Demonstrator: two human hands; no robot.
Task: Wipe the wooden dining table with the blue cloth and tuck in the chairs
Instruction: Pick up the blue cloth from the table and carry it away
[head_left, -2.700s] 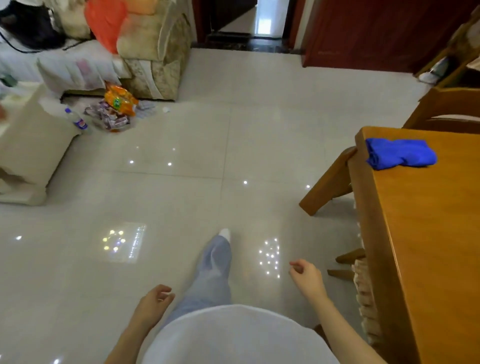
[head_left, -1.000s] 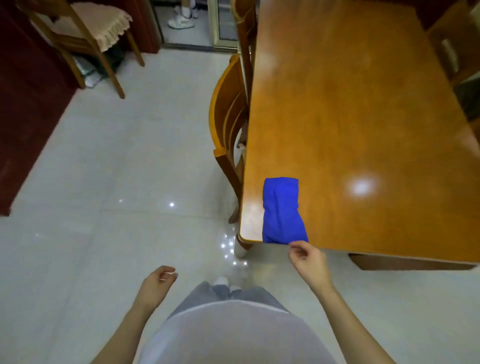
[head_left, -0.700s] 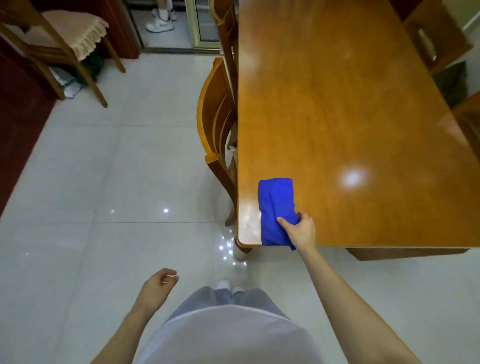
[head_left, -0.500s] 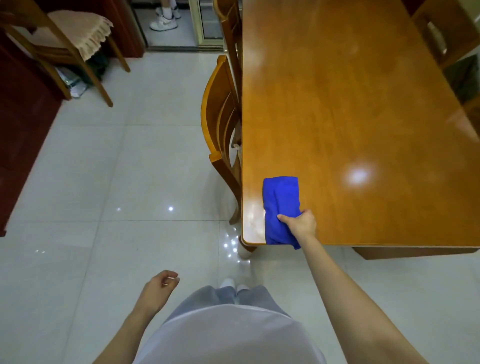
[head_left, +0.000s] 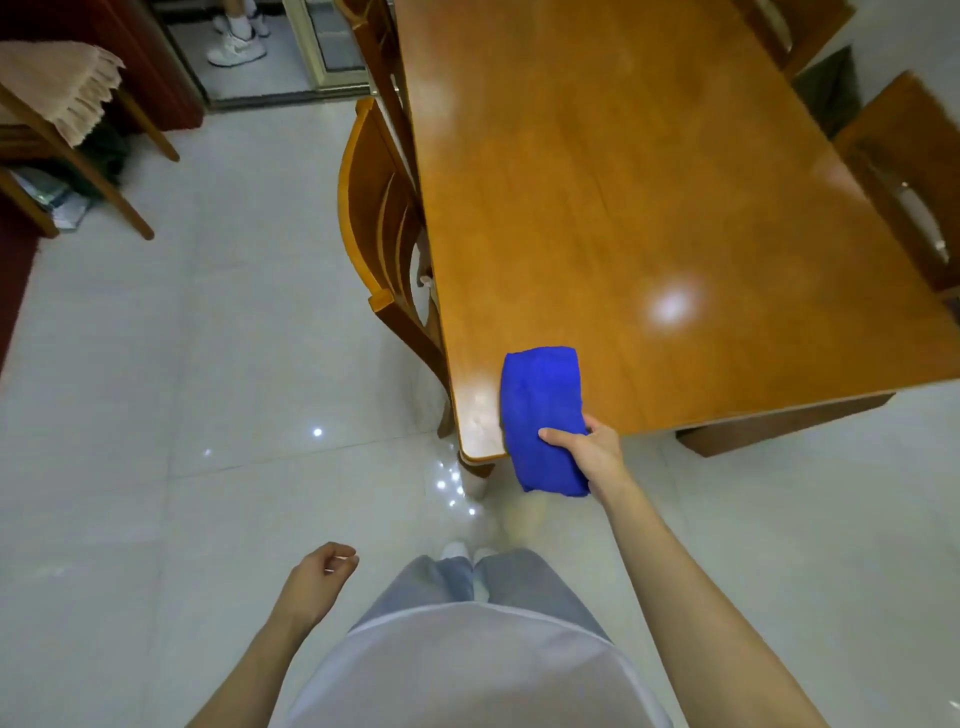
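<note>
Cloth: blue cloth (head_left: 543, 410) is lying folded on the near left corner of the desk (head_left: 623, 197), and its near end is hanging off the edge over the floor.
Right hand: right hand (head_left: 592, 454) is pinching the near end of the cloth, thumb on top and fingers under, so the grip is closed tight on it.
Left hand: left hand (head_left: 317, 577) is hanging low by the hip with the fingers curled loosely, holding nothing and touching nothing.
Desk: top is looking shiny and bare, with a bright spot of light on it.
Chairs: one wooden chair (head_left: 384, 249) is sitting close against the left side of the desk. Another chair (head_left: 904, 176) is showing on the right side, partly cut off by the picture edge. A third chair (head_left: 67, 119) with a fringed pad is standing well apart by the wall.
Step now: I think the person is picking up the cloth to start wiping.
How to do it well: I would get more of the cloth under a flat palm, press down, and wipe in long rows so no part is missed.
Words to read: no brand or writing is showing anywhere that I can read.
Far away: white shoes (head_left: 236, 41) are standing by the doorway.
</note>
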